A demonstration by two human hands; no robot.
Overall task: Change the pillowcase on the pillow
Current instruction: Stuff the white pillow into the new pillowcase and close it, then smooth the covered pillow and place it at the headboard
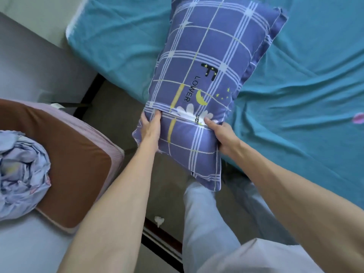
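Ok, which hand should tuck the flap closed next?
Probably the right hand: its fingertips already sit at the pillowcase opening, beside the white pillow label showing through. The left hand grips the pillow's outer edge and can steady it.

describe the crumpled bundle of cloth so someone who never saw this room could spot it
Look left of the teal bed, across the floor gap, to the brown cushion. On its near left end sits the bundle of cloth: pale lilac, wadded into a rough ball, unlike the darker blue checked pillow that the hands hold.
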